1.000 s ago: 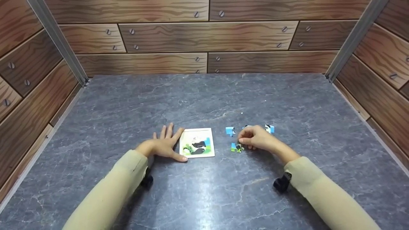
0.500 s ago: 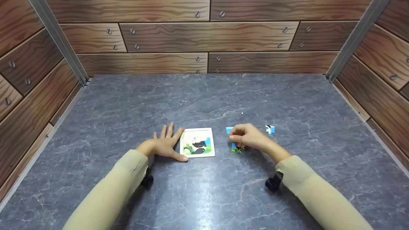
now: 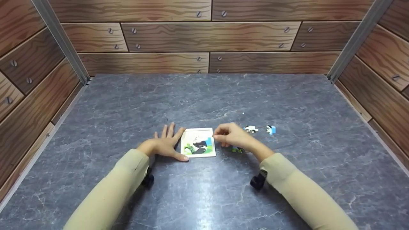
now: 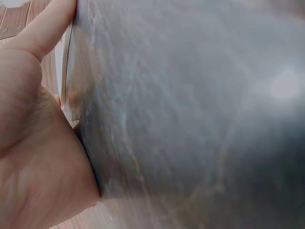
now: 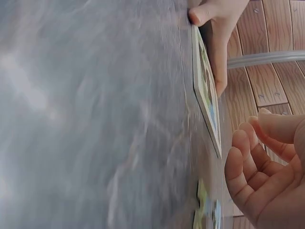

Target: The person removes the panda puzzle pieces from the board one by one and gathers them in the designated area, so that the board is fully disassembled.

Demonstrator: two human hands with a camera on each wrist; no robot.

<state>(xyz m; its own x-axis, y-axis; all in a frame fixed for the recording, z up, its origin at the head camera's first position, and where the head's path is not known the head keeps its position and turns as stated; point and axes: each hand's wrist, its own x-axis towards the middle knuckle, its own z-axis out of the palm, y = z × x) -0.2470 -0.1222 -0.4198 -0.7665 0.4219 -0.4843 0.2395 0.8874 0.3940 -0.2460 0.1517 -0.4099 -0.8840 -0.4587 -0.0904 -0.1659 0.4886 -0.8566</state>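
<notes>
My left hand (image 3: 163, 146) lies spread on the table, thumb and index finger along the left side of a square puzzle frame (image 3: 213, 150). Inside the frame is part of a panda picture in black, white, green and blue. My right hand (image 3: 232, 136) hovers at the frame's right edge, thumb and index finger pinched on a small blue puzzle piece that the fingers hide. In the right wrist view the other fingers (image 5: 238, 164) of this hand are curled. A green-and-blue puzzle piece (image 3: 236, 149) shows partly below the right hand.
Two more puzzle pieces lie to the right of my right hand: a mostly white piece (image 3: 251, 128) and a black, white and blue piece (image 3: 271, 129). The grey marbled table (image 3: 204, 99) is bounded by wood-patterned walls (image 3: 166, 36) at the back and sides.
My right hand has moved left, from above the loose pieces to the blue piece and on to the frame's right edge. The white piece is uncovered again. My left hand stays put.
</notes>
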